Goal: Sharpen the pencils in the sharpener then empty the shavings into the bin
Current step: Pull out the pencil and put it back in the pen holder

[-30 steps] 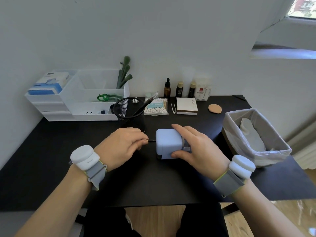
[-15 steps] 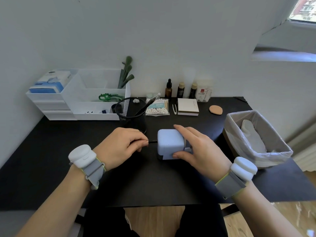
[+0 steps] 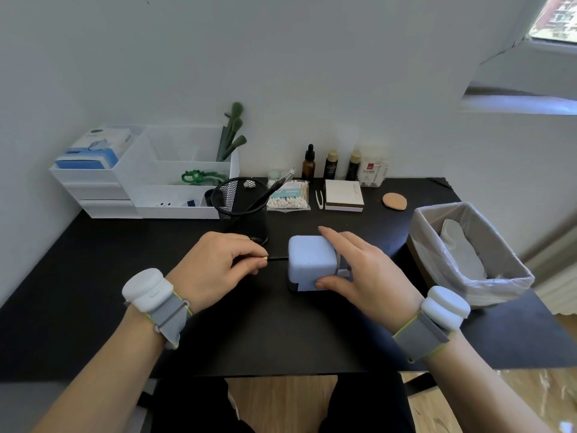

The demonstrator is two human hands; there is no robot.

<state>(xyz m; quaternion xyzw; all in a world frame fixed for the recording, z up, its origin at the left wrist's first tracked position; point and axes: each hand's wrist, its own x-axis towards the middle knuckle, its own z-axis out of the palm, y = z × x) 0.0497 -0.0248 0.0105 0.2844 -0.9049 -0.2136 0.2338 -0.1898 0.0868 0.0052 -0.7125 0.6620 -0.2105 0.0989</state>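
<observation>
Tabletop (image 3: 93, 292): black; carries the sharpener at its middle, with the lined bin (image 3: 437, 220) standing well to the right of it.
Sharpener (image 3: 310, 260): pale blue box; judged to need steady bracing so it does not slide as the pencil feeds in.
Right hand (image 3: 365, 273): fingers fairly straight over the top, thumb against the near side, holding the sharpener down.
Left hand (image 3: 215, 267): fingers curled, pinching the pencil's end; best pushed straight along the pencil's axis.
Pencil (image 3: 276, 259): dark, level, its tip inside the sharpener's left face.
</observation>
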